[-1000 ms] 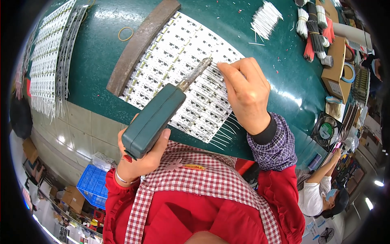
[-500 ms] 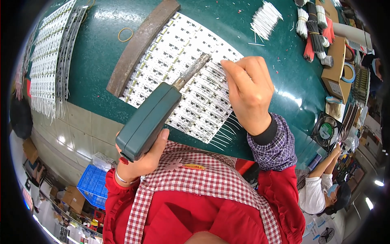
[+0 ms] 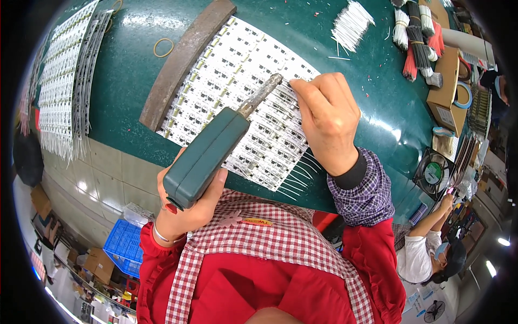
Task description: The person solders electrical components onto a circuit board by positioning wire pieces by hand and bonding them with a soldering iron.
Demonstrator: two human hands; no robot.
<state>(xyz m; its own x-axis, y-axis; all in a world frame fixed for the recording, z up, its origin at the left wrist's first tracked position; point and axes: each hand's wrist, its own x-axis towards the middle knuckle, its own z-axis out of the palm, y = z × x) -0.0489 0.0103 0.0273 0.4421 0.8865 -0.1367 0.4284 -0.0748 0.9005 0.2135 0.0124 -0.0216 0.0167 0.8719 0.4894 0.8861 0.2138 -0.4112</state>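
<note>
My left hand is wrapped round the dark green body of a soldering iron, which slants up and to the right. Its worn metal tip is over a white sheet of circuit boards dotted with small black and yellowish parts. Just right of the tip, my right hand pinches thumb and forefinger together above the sheet; whatever is between them is too small to make out. White wires stick out past the sheet's near right edge, below that hand.
A curved brown metal bar lies along the sheet's left edge. Loose white wires are piled at the far right, with tied wire bundles beyond. More wired board sheets overhang the table at left. A small fan stands right.
The soldering iron and my left hand have shifted slightly right, its tip coming closer to my right fingertips. My right hand has moved a little left, still pinched.
</note>
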